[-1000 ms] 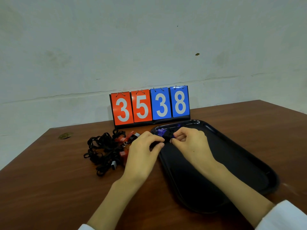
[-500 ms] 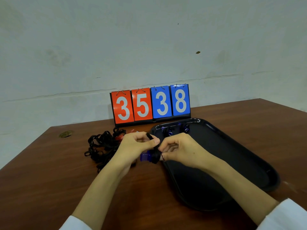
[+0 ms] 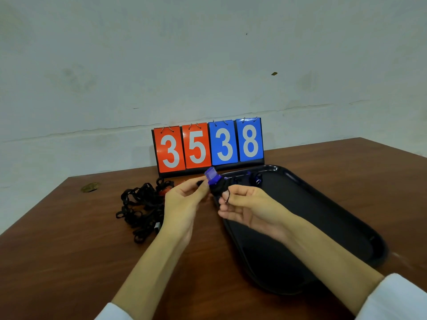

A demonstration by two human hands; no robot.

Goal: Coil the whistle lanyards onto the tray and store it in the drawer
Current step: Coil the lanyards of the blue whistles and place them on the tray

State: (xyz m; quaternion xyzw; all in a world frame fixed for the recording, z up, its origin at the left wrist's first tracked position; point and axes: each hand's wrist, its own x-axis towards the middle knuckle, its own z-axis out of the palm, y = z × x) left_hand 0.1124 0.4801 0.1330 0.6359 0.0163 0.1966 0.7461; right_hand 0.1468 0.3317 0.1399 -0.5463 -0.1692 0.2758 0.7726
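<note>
On the left of the table (image 3: pixel 69 250), a tangled heap of black lanyards (image 3: pixel 138 206) with red whistles waits uncoiled. In the middle, the left hand (image 3: pixel 182 204) pinches a purple whistle (image 3: pixel 212 176) wound in its cord, and the right hand's (image 3: pixel 249 211) fingers clamp the loose end. The black tray (image 3: pixel 323 215) holds one coiled whistle at its far edge, so I judge most remains; no drawer shows.

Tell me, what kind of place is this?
Probably a sports equipment room or school gym office, though I can't be sure. A flip scoreboard reading 35 and 38 stands on a wooden table by a bare wall, beside tangled lanyards and a purple whistle.
</note>
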